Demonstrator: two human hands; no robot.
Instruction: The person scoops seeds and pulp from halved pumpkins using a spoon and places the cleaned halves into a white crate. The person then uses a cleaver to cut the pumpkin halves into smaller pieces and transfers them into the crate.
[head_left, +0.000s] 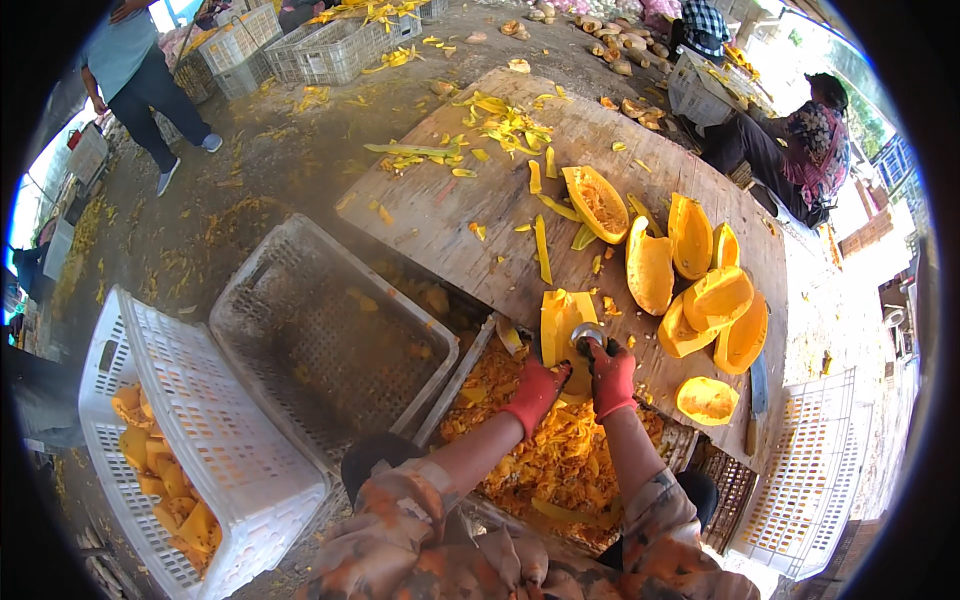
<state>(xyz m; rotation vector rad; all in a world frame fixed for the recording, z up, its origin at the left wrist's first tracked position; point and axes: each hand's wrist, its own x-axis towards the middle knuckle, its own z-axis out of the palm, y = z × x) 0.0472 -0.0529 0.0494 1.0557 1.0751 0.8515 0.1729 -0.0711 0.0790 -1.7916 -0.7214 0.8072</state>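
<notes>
A peeled pumpkin piece (568, 319) extends over the near edge of the wooden board. My left hand (541, 386), in a red glove with dark fingers, grips its left side. In my right hand (612, 375), gloved alike, is a round metal scraper (587, 332), held against the pumpkin's surface. Its handle is hidden in my fist. Below both hands, a crate full of stringy orange pumpkin pulp and seeds (559, 457) stands before me. Several peeled pumpkin halves (649, 270) lie on the board to the right, some stacked, with one hollow half (596, 202) farther back.
The plywood board (465, 225) carries peel strips (502, 124) and a knife (757, 394) at its right edge. Left are a dirty crate (330, 352) and a white crate (217, 420) with pumpkin chunks (169, 480). Another white crate (806, 472) stands right. People sit and stand beyond.
</notes>
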